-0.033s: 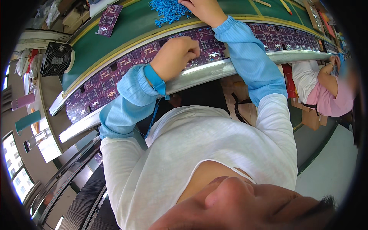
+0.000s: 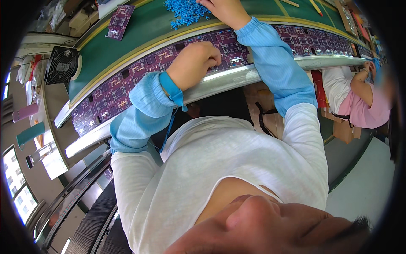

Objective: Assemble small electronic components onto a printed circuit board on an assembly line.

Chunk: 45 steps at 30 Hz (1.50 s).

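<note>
A row of purple circuit boards (image 2: pixel 144 74) lies along the metal rail in front of me. Over the middle of it, my left hand (image 2: pixel 193 63) bends down with its fingers curled in. Its fingertips are partly hidden, and whatever they hold does not show. A blue band (image 2: pixel 170 86) circles that wrist, with a coiled cord running down from it. My right hand (image 2: pixel 230 12) reaches to the right edge of a heap of small blue electronic parts (image 2: pixel 185 12). Thumb and finger draw together there, partly cut off by the picture's upper edge; I cannot make out anything between them.
Left of the heap, a loose purple board (image 2: pixel 120 23) lies on the green surface (image 2: pixel 146 25). A black fan (image 2: pixel 62 64) stands at the far left. The metal rail (image 2: pixel 228 80) runs along the near edge. Another person (image 2: pixel 359 95) works at the right. A yellow pen (image 2: pixel 315 7) lies far right.
</note>
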### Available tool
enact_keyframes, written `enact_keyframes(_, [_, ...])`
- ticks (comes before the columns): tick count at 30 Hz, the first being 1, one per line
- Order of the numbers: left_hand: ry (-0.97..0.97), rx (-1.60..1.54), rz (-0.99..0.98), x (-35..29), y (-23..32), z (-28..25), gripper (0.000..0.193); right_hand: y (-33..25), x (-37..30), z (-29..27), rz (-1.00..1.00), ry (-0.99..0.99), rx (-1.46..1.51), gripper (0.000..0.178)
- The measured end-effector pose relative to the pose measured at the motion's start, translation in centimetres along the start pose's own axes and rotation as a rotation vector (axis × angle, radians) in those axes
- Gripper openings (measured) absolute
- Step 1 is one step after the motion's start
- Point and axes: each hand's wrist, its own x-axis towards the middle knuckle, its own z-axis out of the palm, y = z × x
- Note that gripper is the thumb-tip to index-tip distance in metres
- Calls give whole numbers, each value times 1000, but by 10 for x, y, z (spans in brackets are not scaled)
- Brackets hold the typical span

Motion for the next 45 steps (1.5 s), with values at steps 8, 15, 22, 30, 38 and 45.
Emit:
enact_keyframes(8, [-52,63,-38,-2,-9,11,13,2,6,-2,14,-12,-7,14])
enact_keyframes(15, [-61,89,-28,-2,-6,11,15,1,7,-9,53,-26,83,11])
enact_keyframes(22, [-82,67,-7,-3,-5,14,14,3,0,-19,107,-9,97,8])
enact_keyframes(30, [-86,52,20,-2,-8,10,14,-8,4,-35,299,-80,292,5])
enact_keyframes(38, [-106,-25,-21,-1,-12,7,7,0,-14,-56,113,-39,175,7])
enact_keyframes(45, [-163,-307,-177,8,-13,0,17,-27,-105,-104,138,-381,245,12])
